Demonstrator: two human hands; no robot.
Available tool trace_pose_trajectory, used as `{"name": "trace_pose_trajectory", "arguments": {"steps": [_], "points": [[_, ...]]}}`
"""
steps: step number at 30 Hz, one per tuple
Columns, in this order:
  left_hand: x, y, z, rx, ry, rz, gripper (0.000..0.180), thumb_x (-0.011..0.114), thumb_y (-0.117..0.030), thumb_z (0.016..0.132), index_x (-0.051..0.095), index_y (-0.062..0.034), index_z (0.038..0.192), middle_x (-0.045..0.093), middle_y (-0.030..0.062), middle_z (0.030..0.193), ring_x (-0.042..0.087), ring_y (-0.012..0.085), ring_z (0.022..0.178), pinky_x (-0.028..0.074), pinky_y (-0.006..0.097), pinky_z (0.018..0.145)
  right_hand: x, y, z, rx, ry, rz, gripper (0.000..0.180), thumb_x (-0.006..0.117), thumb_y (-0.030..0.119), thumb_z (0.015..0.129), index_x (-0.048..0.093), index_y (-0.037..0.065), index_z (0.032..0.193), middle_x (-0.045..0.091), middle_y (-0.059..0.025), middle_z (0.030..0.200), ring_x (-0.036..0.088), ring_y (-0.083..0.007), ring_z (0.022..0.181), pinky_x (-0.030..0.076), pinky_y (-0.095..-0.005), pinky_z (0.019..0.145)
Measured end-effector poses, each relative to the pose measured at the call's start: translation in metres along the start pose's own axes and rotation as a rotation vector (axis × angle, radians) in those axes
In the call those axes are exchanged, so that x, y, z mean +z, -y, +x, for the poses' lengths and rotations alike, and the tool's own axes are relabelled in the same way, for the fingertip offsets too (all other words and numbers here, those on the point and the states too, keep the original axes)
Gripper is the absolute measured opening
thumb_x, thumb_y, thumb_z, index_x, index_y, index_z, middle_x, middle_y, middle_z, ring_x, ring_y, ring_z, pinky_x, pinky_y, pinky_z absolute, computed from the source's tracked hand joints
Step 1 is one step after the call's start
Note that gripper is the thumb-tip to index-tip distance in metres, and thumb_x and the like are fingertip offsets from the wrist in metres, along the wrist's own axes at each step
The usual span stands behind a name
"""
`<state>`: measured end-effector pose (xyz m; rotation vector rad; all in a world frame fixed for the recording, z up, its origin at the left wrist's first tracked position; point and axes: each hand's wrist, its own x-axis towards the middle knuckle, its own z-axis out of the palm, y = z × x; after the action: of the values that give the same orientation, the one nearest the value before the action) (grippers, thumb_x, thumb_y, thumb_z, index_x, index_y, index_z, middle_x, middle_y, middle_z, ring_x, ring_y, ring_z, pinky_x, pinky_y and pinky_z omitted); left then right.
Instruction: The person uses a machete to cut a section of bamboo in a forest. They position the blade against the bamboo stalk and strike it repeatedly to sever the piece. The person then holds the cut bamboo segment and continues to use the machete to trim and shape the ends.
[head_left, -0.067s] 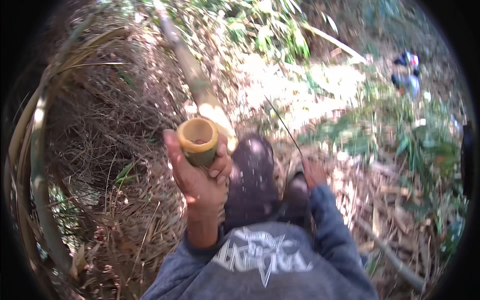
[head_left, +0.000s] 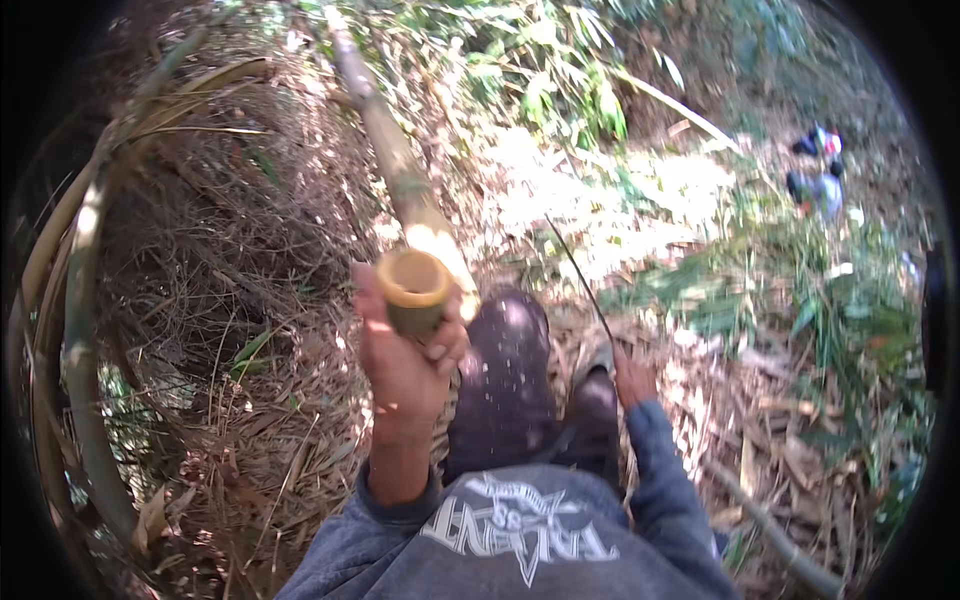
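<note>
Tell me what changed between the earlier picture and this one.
Hardly anything. The left hand still grips the cut bamboo piece with its hollow end up, at most raised a trace. The right hand stays low by the knee, holding a thin dark blade or stick. The long bamboo stalk behind lies as before. Nothing was taken up or let go.

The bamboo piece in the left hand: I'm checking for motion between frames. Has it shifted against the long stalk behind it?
Cannot tell. The bamboo piece in the left hand sits just as before against the long stalk; no clear shift shows.
</note>
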<state>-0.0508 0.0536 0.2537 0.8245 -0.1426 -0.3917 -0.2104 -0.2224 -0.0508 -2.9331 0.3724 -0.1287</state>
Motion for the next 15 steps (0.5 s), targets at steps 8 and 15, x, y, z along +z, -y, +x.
{"name": "trace_pose_trajectory", "arguments": {"steps": [8, 15], "points": [[-0.026, 0.049, 0.005, -0.299, 0.03, -0.198, 0.046, 0.031, -0.049, 0.098, 0.046, -0.0063, 0.103, 0.052, 0.0081, 0.077, 0.046, 0.0116, 0.05, 0.036, 0.025, 0.041, -0.078, 0.065, -0.011, 0.244, -0.146, 0.648, 0.058, 0.035, 0.044, 0.1, 0.059, 0.0, 0.071, 0.054, -0.0129, 0.059, 0.053, -0.0267, 0.056, 0.041, -0.0399, 0.056], [-0.032, 0.056, 0.007, -0.376, 0.072, -0.236, 0.053, 0.023, -0.055, 0.099, 0.047, -0.0074, 0.103, 0.051, 0.0077, 0.076, 0.045, 0.0109, 0.046, 0.038, 0.025, 0.04, -0.13, 0.102, 0.014, 0.129, -0.192, 0.887, 0.048, 0.047, 0.04, 0.096, 0.055, 0.0, 0.071, 0.05, -0.0174, 0.057, 0.052, -0.0342, 0.053, 0.04, -0.0418, 0.052]]}}
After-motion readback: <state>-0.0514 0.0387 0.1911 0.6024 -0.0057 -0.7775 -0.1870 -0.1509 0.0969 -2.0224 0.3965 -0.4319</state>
